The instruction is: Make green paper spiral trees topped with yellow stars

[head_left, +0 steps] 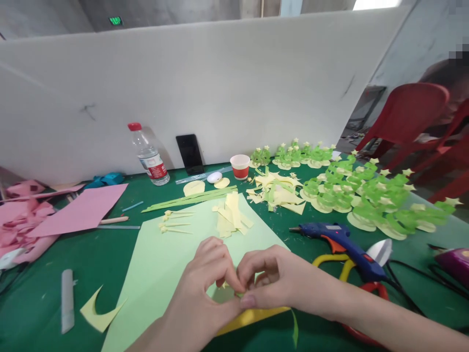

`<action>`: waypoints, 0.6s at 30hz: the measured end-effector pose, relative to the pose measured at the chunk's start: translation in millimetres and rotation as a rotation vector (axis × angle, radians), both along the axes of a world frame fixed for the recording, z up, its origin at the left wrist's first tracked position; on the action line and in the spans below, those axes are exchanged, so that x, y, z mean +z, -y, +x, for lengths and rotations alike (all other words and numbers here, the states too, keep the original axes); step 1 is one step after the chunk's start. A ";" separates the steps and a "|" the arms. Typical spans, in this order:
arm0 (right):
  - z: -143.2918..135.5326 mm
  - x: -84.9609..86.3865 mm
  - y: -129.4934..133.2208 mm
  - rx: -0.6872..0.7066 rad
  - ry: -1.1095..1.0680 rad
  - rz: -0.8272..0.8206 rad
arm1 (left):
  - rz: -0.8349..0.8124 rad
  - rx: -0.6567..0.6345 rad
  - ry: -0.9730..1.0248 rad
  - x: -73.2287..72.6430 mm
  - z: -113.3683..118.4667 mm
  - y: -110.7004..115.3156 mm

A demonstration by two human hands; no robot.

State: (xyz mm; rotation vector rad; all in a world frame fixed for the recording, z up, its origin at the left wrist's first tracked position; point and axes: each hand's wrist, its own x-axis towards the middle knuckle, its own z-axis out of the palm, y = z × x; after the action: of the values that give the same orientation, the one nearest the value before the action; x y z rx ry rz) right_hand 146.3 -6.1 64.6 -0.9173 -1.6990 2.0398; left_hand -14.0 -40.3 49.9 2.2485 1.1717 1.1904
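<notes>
My left hand [209, 283] and my right hand [266, 278] meet over the front of a pale green sheet [164, 259]. Fingers of both are pinched together on a small green paper piece [239, 294], mostly hidden by the fingertips. A bit of pale yellow shows between my hands. Beneath them lies something yellow [252, 318], and a thin green strip [295, 328] hangs by my right wrist. On the sheet are yellow star-topped sticks [178, 228] and yellow paper strips [231, 215].
At right lie a blue glue gun [337, 237], scissors [379, 252] and rows of green paper spirals with stars [366, 186]. Behind are a bottle [152, 161], phone [189, 154], cup [240, 167] and yellow scraps [276, 188]. Pink paper [80, 210] is left. A person sits beyond red chairs [410, 112].
</notes>
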 end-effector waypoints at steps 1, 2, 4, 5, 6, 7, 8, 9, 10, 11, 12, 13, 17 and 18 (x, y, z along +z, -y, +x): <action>-0.4 -0.9 -0.5 -0.014 -0.011 -0.019 | -0.003 0.004 -0.019 2.1 0.4 -0.5; -0.2 -1.4 -1.3 -0.021 -0.024 -0.030 | -0.014 -0.003 -0.038 4.2 0.8 -0.7; 2.1 -0.8 -3.6 -0.025 -0.045 -0.034 | -0.032 -0.037 -0.049 7.7 0.9 -0.7; 3.7 0.0 -4.8 -0.017 -0.049 -0.036 | -0.035 -0.059 -0.041 8.8 0.6 -0.5; 5.4 0.9 -5.9 -0.006 -0.042 -0.043 | -0.041 -0.083 -0.041 9.4 0.1 -0.2; 6.8 1.8 -6.8 0.006 -0.023 -0.049 | -0.045 -0.102 -0.046 9.7 -0.6 0.1; 7.8 2.5 -7.2 0.014 -0.002 -0.053 | -0.038 -0.111 -0.046 9.8 -1.3 0.4; 8.3 2.9 -7.3 0.021 0.012 -0.056 | -0.035 -0.109 -0.050 9.7 -1.9 0.6; 8.4 3.0 -7.0 0.029 0.016 -0.056 | -0.035 -0.097 -0.054 9.6 -2.3 0.6; 8.0 2.7 -6.4 0.030 0.013 -0.051 | -0.037 -0.077 -0.053 9.5 -2.4 0.6; 7.4 2.3 -5.5 0.025 0.003 -0.041 | -0.042 -0.053 -0.047 9.5 -2.1 0.4; 6.7 1.8 -4.5 0.021 -0.008 -0.032 | -0.048 -0.033 -0.038 9.7 -1.7 0.3; 4.5 1.3 -2.9 0.012 0.011 0.033 | -0.053 -0.073 -0.049 13.0 0.2 0.6; 4.2 2.2 -3.3 0.020 0.023 0.040 | -0.065 -0.113 -0.066 14.3 0.3 1.0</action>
State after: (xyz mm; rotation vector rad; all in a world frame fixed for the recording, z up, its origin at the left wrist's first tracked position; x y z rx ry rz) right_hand 150.5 -2.8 66.7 -0.9174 -1.7616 2.0080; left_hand -13.6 -41.3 64.2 2.2884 1.0752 1.0277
